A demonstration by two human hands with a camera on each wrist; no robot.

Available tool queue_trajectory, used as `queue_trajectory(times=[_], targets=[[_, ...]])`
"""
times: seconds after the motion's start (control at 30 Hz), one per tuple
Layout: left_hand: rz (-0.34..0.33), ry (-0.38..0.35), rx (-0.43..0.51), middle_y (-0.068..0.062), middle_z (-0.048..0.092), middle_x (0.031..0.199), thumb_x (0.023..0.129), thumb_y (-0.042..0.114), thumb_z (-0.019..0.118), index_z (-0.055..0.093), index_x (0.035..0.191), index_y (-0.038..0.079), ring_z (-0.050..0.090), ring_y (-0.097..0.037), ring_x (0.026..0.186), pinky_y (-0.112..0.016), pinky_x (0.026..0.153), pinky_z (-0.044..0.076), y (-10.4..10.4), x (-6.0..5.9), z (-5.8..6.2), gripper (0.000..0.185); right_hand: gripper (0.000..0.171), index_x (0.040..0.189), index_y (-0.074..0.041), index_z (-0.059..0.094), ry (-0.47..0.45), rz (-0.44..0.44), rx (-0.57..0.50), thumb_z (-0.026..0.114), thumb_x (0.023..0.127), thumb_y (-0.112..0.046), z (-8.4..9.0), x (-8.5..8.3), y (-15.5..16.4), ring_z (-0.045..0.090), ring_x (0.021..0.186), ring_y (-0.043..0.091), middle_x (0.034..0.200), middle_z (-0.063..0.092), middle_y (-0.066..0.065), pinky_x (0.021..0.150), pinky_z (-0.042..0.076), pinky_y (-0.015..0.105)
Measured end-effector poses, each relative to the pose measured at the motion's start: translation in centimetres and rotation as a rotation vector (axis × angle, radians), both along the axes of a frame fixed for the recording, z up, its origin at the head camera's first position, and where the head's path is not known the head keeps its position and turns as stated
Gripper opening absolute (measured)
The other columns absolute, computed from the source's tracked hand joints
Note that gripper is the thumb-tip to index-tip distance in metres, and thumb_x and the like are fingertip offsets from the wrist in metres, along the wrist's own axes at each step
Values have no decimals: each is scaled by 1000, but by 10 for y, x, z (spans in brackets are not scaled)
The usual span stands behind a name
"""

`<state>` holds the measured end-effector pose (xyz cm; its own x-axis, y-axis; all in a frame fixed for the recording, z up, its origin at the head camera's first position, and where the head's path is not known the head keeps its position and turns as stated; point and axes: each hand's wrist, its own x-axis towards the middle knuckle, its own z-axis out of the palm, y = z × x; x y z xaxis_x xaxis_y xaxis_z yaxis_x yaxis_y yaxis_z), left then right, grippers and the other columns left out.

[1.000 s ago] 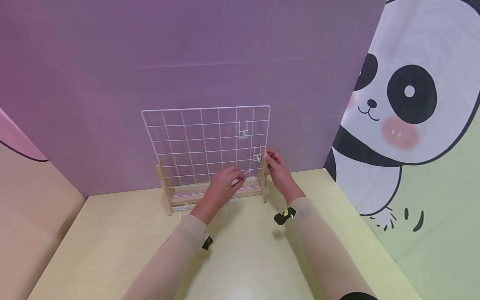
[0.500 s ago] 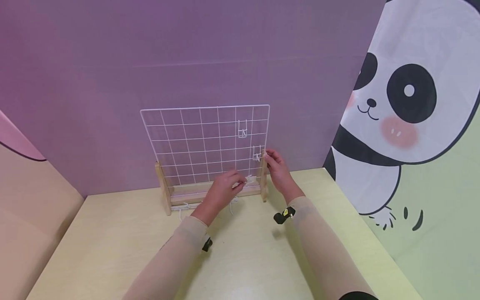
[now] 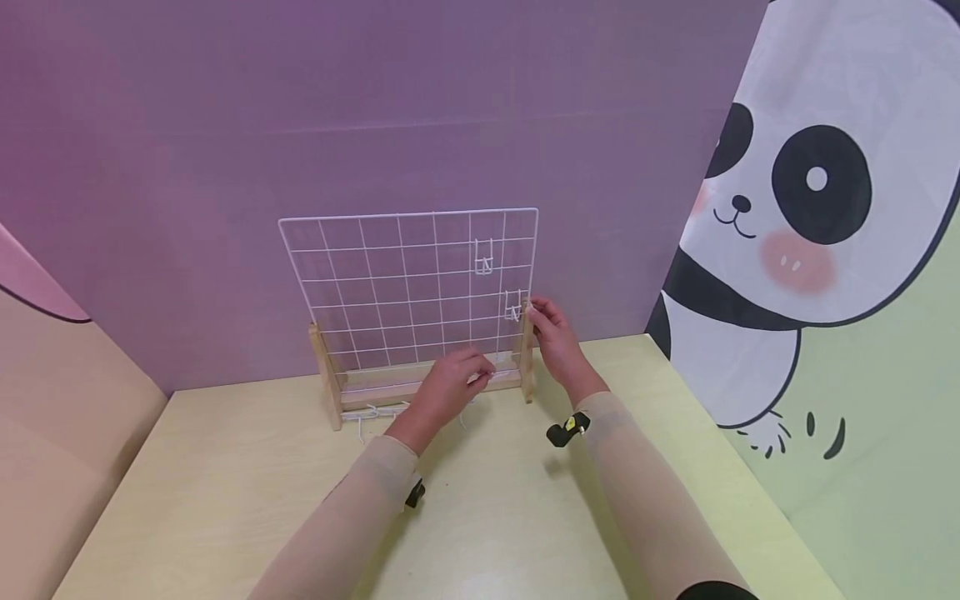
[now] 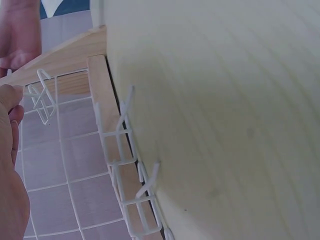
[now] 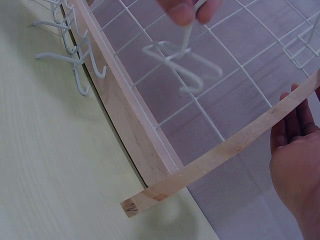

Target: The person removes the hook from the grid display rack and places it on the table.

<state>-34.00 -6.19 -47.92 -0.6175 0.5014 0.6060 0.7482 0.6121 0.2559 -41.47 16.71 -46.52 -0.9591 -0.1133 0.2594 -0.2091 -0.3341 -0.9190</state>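
Observation:
My left hand (image 3: 453,379) pinches a white wire hook (image 5: 170,62) between thumb and fingers, in front of the lower right of a white wire grid panel (image 3: 408,215). The hook's prongs are apart from the grid in the right wrist view; the left wrist view shows the same hook (image 4: 42,102) near the wooden end post. My right hand (image 3: 557,337) holds the right wooden post (image 3: 527,367) near its top, its fingers (image 5: 292,120) partly behind the post. Two white hooks, an upper one (image 3: 483,265) and a lower one (image 3: 512,315), hang on the grid's right side.
The panel stands upright in a wooden base, with a left post (image 3: 326,375), on a pale table (image 3: 487,517). Several loose white hooks (image 3: 372,411) lie along the base's front edge. A purple backdrop (image 3: 405,75) rises behind, and a panda-printed wall (image 3: 862,400) stands at the right.
My left hand has lowered slightly with the hook, toward the bottom of the grid, and the hook has turned. The right hand stays at the post.

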Motion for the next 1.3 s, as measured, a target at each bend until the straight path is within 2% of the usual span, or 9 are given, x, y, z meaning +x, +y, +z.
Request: queue_trajectory(times=[0.27, 0.77, 0.9, 1.07, 1.3], targets=[[27, 6, -35, -1, 72, 97, 97, 2, 84, 81, 102, 8, 72, -20, 91, -36, 87, 64, 3, -1, -8, 8, 19, 117, -22, 67, -8, -5, -6, 55, 115, -7, 2, 1, 0, 61, 108, 11, 114, 65, -5, 101, 49, 26], [56, -76, -45, -2, 74, 100, 98, 2, 83, 82, 102, 9, 72, -21, 95, -37, 90, 63, 6, -2, -19, 8, 19, 118, -21, 68, -1, -9, -8, 56, 114, -7, 0, 1, 0, 62, 107, 12, 113, 67, -5, 99, 50, 26], [55, -88, -43, -1, 74, 100, 98, 2, 82, 82, 101, 9, 72, -20, 94, -36, 89, 63, 7, -4, -22, 8, 15, 125, -15, 67, -8, -13, 1, 58, 114, -9, 1, 2, 0, 62, 109, 12, 115, 67, -5, 102, 49, 28], [53, -108, -45, -1, 74, 100, 97, 2, 82, 81, 101, 9, 73, -19, 93, -35, 88, 63, 8, -4, -23, 8, 19, 131, -12, 66, 8, -15, 44, 62, 113, -17, -3, 0, 1, 61, 115, 15, 122, 66, -3, 107, 47, 31], [66, -144, -76, -1, 73, 100, 98, 3, 83, 81, 101, 10, 73, -19, 94, -36, 91, 63, 11, -4, -23, 8, 21, 135, -7, 63, -14, -11, 39, 56, 116, -12, 0, 2, 1, 61, 115, 14, 118, 66, -5, 109, 46, 31]])
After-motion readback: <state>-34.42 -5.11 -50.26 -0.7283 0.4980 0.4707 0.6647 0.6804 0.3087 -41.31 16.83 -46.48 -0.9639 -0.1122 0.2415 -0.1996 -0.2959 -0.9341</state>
